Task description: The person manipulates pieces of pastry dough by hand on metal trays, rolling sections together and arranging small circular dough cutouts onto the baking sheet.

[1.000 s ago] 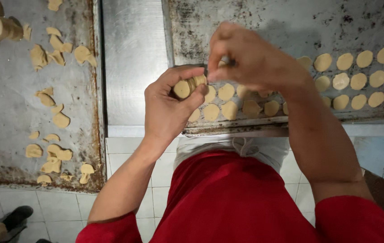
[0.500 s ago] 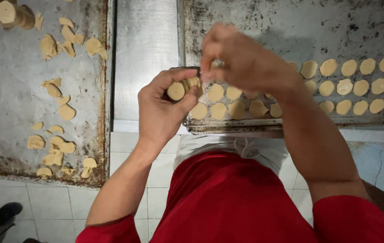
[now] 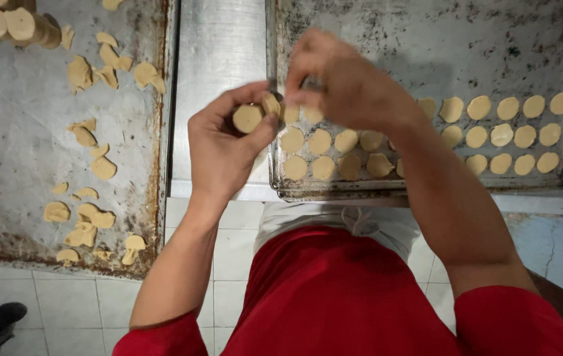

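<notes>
Up close, the left hand (image 3: pixel 225 148) curls its fingers around a short roll of tan dough (image 3: pixel 250 117), thumb on one side and the other fingers wrapped over the far side, so it is clamped on the roll rather than spread; the roll's flat round cut face looks up toward the camera, and its long axis seems to run away into the palm, though the hand hides most of its length; the roll sits just over the left rim of the dark baking tray (image 3: pixel 426 39), above the bare metal strip of the steel table (image 3: pixel 219 46); the right hand (image 3: pixel 347 86) reaches in from the right with its fingertips bunched together against the top of the roll, pinched on a thin slice of dough (image 3: pixel 271 103) that stands on edge beside the cut face; the hand is blurred, so how tightly the fingers meet I cannot tell exactly; below the hands, round dough discs (image 3: pixel 492 135) lie flat in rows along the near side of the tray, pale tan, some a little misshapen; to the left, a worn metal sheet (image 3: pixel 11 171) carries scattered dough scraps (image 3: pixel 87 135), and more dough rolls (image 3: pixel 21 23) lie at its top corner.
</notes>
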